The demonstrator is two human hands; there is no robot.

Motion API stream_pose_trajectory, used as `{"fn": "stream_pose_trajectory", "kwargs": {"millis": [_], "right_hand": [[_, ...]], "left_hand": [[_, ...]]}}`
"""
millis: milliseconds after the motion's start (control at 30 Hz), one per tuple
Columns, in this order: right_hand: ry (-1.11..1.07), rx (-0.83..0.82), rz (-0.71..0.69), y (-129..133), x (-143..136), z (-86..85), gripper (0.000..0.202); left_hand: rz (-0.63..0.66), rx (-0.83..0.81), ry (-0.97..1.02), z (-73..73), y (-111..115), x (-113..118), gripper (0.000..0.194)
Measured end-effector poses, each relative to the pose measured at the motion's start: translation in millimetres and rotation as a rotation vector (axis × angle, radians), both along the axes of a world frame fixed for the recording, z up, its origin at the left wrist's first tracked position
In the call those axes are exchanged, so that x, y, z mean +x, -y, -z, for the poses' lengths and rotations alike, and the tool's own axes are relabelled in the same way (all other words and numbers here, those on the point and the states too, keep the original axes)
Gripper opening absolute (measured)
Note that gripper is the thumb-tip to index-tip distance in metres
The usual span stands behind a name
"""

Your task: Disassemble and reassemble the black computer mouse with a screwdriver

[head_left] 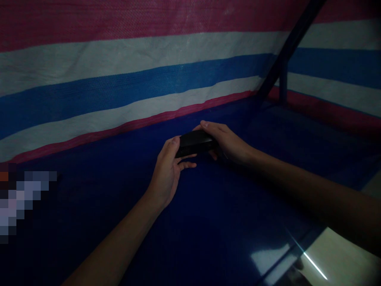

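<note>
A dark, smooth, oblong object (196,143) with rounded edges is held between my two hands, above a dark blue surface (190,222). Its exact kind cannot be made out in the dim light. My left hand (169,171) grips its left end, thumb on the near top edge and fingers underneath, one finger stretched out below. On the right end, my right hand (224,141) is closed around it, with the thumb along the top and fingertips partly showing beneath. The palms hide both ends of the object.
Behind the surface hangs a sheet striped pink, white and blue (133,89). A dark slanted post (287,55) stands at the back right. At the left edge lies a pixelated patch (20,202). Bright light reflects (270,258) near the front right edge.
</note>
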State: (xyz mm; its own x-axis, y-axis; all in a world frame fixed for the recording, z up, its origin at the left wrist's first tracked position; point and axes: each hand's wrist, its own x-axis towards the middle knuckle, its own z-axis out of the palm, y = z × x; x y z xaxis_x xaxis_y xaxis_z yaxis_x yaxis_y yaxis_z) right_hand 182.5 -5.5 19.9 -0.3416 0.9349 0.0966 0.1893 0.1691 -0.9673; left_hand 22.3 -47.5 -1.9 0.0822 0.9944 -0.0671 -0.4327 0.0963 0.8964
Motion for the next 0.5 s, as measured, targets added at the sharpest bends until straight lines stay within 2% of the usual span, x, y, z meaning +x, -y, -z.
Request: {"fn": "stream_pose_trajectory", "kwargs": {"millis": [233,367,500], "right_hand": [[-0.223,0.185,-0.008,0.6,-2.9,3.6,0.027],[-0.201,0.135,-0.028,-2.3,-0.6,4.7,0.026],[-0.107,0.086,-0.131,-0.5,0.4,2.4,0.029]], "left_hand": [[-0.031,-0.102,0.064,-4.6,-2.3,0.9,0.045],[0.052,-0.049,-0.033,-4.0,1.7,1.3,0.043],[0.152,-0.028,-0.129,-5.2,6.7,1.5,0.048]]}}
